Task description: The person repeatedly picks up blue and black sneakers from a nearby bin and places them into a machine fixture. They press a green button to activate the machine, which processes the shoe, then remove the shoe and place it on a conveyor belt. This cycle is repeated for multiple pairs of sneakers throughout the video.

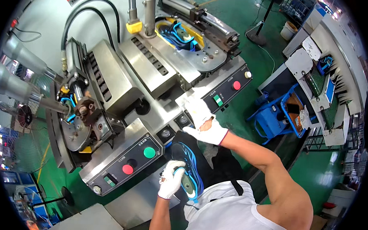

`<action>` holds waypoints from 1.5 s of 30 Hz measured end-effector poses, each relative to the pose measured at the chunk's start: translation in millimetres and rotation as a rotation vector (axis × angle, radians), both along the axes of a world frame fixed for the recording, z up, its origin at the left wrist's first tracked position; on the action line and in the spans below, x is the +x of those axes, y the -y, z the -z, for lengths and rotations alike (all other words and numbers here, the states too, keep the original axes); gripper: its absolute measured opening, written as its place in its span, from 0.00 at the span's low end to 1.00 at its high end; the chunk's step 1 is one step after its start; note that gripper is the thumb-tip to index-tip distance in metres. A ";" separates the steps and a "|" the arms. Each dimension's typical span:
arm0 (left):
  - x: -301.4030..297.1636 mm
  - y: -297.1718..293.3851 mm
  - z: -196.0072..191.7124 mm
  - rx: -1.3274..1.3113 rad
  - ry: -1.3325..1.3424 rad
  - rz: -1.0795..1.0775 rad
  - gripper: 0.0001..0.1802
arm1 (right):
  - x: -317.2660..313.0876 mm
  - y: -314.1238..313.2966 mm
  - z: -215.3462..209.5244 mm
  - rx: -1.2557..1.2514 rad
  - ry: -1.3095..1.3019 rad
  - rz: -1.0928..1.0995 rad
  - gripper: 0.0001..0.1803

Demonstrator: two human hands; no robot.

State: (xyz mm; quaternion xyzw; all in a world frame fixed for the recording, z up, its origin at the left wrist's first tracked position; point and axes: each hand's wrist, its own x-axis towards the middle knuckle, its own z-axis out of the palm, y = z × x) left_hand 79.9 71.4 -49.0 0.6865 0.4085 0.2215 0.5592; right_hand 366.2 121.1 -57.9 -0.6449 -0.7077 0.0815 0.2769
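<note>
My left hand (172, 180), in a white glove, is closed on the side of a black and blue shoe (196, 167) in front of my body. A grey-green piece, which looks like a shoe last, fills the shoe's opening. My right hand (206, 126), also gloved, reaches to the left end of the right control panel (224, 86), thumb spread from the outstretched fingers. Bare skin shows through a gap in that glove. Whether its fingertips press anything is hidden. Another blue and black shoe (177, 34) sits inside the machine's right station, within a yellow-edged frame.
The left station (79, 114) holds blue pieces under metal clamps. Its panel carries a green button (149, 152) and a red button (128, 169). At the right stand a blue chair (270, 118) and a bench (335, 80) with brushes and a blue shoe. A fan (26, 116) is far left.
</note>
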 end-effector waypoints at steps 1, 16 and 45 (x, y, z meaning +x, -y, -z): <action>1.6 2.9 -0.4 0.039 -0.011 0.001 0.10 | -3.0 3.8 2.1 0.026 0.020 -0.010 0.50; 72.3 30.1 -19.1 0.199 0.005 -0.159 0.07 | 23.6 200.2 -31.8 -0.381 -0.546 0.002 0.61; 244.1 79.6 -43.8 0.486 0.043 1.033 0.26 | 578.3 547.5 -31.6 0.581 -0.558 1.624 0.48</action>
